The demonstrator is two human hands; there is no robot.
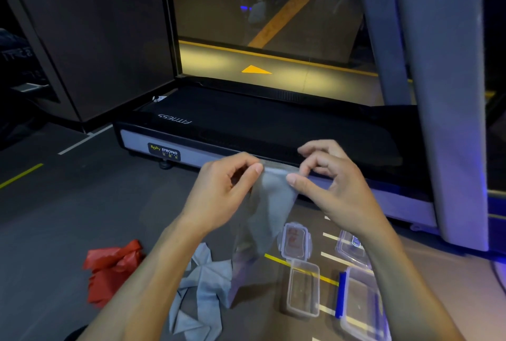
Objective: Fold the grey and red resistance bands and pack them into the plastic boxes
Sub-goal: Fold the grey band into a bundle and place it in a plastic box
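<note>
We pinch the grey band's (269, 203) top edge between left hand (224, 187) and right hand (328, 184), letting it hang straight for folding above the open boxes (302, 291).

Grey floor (82, 217): red band (112, 272), grey band (202, 294) trailing, clear boxes (304, 288), lids (295, 240), treadmill (246, 127).

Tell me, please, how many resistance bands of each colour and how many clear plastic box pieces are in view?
Grey resistance band, held up by left hand and right hand: 1
Red resistance band, on the floor: 1
Clear box pieces, bases and lids: 4
Total: 6
</note>
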